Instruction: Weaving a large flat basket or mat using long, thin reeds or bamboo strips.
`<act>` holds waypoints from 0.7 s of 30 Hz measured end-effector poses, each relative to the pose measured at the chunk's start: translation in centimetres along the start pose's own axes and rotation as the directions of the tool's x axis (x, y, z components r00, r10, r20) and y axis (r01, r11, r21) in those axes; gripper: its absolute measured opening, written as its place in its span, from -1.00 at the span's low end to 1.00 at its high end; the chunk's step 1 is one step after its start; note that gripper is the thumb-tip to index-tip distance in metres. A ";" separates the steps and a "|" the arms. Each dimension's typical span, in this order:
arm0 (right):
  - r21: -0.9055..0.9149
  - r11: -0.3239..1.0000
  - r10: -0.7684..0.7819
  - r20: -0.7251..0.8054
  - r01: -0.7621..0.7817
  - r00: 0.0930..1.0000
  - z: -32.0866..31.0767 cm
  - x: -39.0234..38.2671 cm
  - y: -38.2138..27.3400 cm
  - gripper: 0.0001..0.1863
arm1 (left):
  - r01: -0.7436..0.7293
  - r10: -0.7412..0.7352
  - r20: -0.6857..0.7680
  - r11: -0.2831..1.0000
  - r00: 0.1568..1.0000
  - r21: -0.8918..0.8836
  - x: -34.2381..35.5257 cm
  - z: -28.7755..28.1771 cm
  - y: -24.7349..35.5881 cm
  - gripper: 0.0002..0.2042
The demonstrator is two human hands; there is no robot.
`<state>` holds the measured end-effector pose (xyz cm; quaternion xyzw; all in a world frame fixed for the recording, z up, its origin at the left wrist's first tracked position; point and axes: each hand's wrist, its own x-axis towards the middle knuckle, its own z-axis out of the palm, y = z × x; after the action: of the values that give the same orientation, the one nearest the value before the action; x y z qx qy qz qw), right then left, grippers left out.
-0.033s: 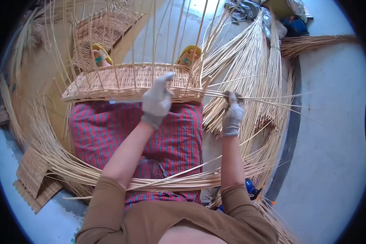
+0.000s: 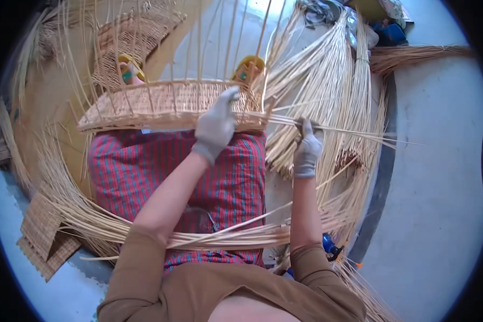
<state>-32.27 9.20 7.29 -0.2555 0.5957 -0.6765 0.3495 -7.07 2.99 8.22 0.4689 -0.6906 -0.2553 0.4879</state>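
1. Tan wicker forms the basket at upper centre, along the striped cloth's top edge.
2. My left grip overlaps its right half; I cannot tell whether it pinches anything.
3. My right grip, right of centre, is closed on pale strands.

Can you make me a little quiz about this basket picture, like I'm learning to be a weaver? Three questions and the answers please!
1. True or false: the right grip holds pale strands.
2. Which is nearer the woven basket?
A) the left grip
B) the right grip
3. Fill in the colour: the sandals beyond the basket are ____.

Key: 1 true; 2 A; 3 yellow.
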 end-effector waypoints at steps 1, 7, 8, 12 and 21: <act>0.025 1.000 -0.005 0.030 0.004 1.000 2.1 -1.2 -1.0 -0.86 | 0.287 -0.289 0.256 0.957 0.922 0.045 0.0 1.5 -2.2 -0.65; -0.192 0.814 -0.436 0.423 0.549 0.794 11.8 4.1 -4.6 -0.82 | 0.414 -0.476 0.332 0.878 0.814 0.242 0.3 4.7 -1.3 -0.75; -0.360 0.765 -0.293 0.546 0.535 0.785 12.5 6.8 -4.8 -0.68 | 0.419 -0.465 0.348 0.885 0.814 0.203 0.5 5.1 -1.0 -0.76; -0.068 0.997 0.051 0.231 -0.036 0.972 9.9 9.9 -6.3 -0.63 | 0.580 -0.572 0.287 0.812 0.768 0.066 -0.2 4.7 -0.8 -0.62; -0.577 0.815 0.172 0.164 -0.047 0.971 0.5 11.9 5.8 -0.93 | -0.365 0.263 0.350 0.892 0.899 0.267 -1.0 6.8 -1.3 -0.23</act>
<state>-38.32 -0.65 0.80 -0.3828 0.7440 -0.4158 0.3564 -12.65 2.63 4.01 0.3786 -0.8571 -0.1236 0.3266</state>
